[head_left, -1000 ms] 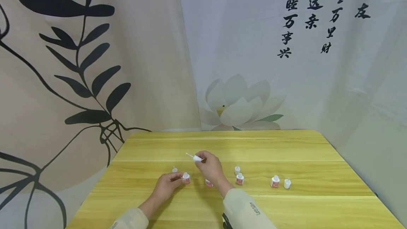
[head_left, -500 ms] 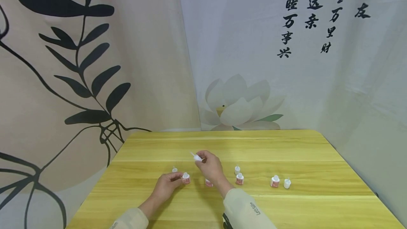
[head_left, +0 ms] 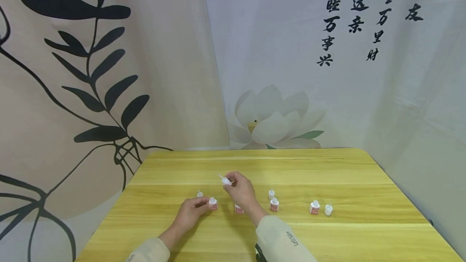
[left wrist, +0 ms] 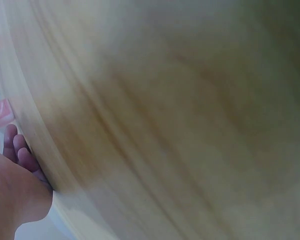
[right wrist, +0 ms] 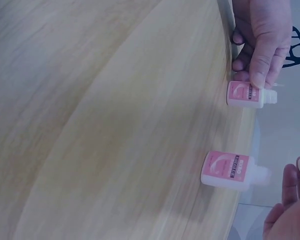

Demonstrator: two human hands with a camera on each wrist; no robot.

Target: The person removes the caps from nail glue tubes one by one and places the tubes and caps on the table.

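Observation:
Near the middle of the table, my left hand (head_left: 190, 213) pinches a small white bottle with a pink label (head_left: 212, 203), standing upright on the wood. The right wrist view shows the left thumb against that bottle (right wrist: 244, 95), whose nozzle is uncapped. My right hand (head_left: 242, 193) is raised above and to the right. Between its thumb and fingers it holds a white cap (head_left: 226, 181) with a thin stem pointing up and left. Below the right hand, partly hidden by it, stands another pink-labelled bottle (head_left: 238, 209), seen whole in the right wrist view (right wrist: 225, 171).
To the right stand two more bottles, one nearer (head_left: 274, 204) and one farther (head_left: 314, 207). A white cap (head_left: 271, 194) stands behind the nearer one, another cap (head_left: 329, 210) beside the farther. One more cap (head_left: 200, 194) sits behind the left hand. A printed curtain (head_left: 174, 72) hangs behind the table.
Over the last second the cap in my right hand has tilted, so its stem points more upward. The left hand and the bottle have stayed in place.

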